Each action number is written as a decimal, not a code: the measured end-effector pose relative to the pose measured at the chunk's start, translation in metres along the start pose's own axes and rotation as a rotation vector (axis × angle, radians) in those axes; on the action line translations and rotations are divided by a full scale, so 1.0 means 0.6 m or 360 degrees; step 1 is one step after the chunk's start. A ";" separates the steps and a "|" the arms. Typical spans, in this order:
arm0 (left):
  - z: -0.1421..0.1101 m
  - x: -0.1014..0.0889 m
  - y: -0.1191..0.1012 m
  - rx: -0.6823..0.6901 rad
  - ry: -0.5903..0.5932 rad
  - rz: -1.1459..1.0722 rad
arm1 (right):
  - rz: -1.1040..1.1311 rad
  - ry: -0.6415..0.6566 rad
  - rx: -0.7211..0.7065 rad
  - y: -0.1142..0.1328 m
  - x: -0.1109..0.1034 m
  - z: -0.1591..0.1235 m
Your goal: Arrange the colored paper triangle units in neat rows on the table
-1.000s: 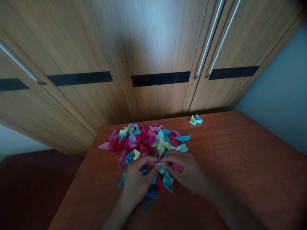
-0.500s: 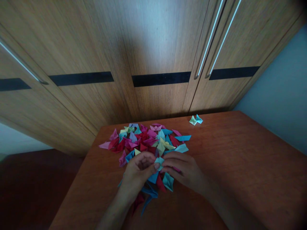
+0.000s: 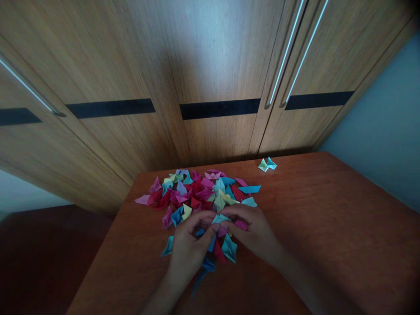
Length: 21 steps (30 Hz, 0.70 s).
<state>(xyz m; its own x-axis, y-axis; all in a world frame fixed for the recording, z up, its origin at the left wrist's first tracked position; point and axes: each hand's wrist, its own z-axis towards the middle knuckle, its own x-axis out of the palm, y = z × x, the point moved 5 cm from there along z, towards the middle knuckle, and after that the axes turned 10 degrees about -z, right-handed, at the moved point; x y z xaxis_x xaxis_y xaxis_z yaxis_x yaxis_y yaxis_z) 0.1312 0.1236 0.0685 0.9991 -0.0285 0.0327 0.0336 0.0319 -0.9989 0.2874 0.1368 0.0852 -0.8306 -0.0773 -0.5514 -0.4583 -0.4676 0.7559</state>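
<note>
A small piece of folded light-blue paper (image 3: pixel 221 218) is pinched between my two hands, above the near part of a pile of folded paper pieces. My left hand (image 3: pixel 190 240) grips its left side, thumb in front and fingers curled behind. On its right side, my right hand (image 3: pixel 254 229) holds it between thumb and fingers. Around and beneath the hands lie a teal folded paper (image 3: pixel 229 248), a red folded paper (image 3: pixel 218 251) and a blue folded paper (image 3: pixel 208 264). The hands cover part of the pile.
The colourful folded-paper pile (image 3: pixel 197 188) spreads over the left part of the brown table (image 3: pixel 315 227). Two small paper boats (image 3: pixel 267 164) stand near the back edge. Behind the table rises a wooden wardrobe (image 3: pixel 216 140) with metal handles; a pale wall (image 3: pixel 380 127) is on the right.
The light-blue paper has turned and now shows a wider, flatter shape. My left hand has shifted slightly right, uncovering a teal piece at its left; my right fingers have closed in around the paper.
</note>
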 end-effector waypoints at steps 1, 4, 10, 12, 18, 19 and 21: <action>0.000 -0.002 0.001 -0.0010 -0.0007 0.0015 | 0.0010 0.0041 0.0020 -0.001 0.002 0.001; 0.001 -0.002 -0.001 -0.0044 -0.0005 0.0031 | -0.0033 0.0085 0.0044 -0.002 0.004 0.001; -0.006 0.006 -0.015 -0.0079 -0.0058 0.0068 | -0.0164 -0.0014 -0.0039 0.011 0.007 -0.007; -0.007 0.007 -0.018 -0.0051 -0.0050 0.0103 | -0.0188 -0.0063 -0.0052 0.013 0.008 -0.010; 0.005 -0.001 -0.016 0.0161 0.0117 0.0438 | -0.0176 -0.0030 -0.0057 -0.001 0.011 -0.004; 0.007 -0.004 -0.016 0.0204 0.0136 0.0511 | -0.0155 -0.0014 -0.0099 -0.002 0.010 -0.001; 0.008 -0.008 -0.016 0.0289 0.0169 0.0633 | -0.0121 -0.0032 -0.0181 -0.003 0.007 0.002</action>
<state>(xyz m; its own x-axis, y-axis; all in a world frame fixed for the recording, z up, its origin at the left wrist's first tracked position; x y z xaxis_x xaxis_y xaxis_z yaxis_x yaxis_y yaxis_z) 0.1264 0.1281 0.0783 0.9272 -0.0805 -0.3659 -0.3390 0.2354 -0.9109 0.2845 0.1382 0.0821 -0.8015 -0.0207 -0.5976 -0.4824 -0.5681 0.6667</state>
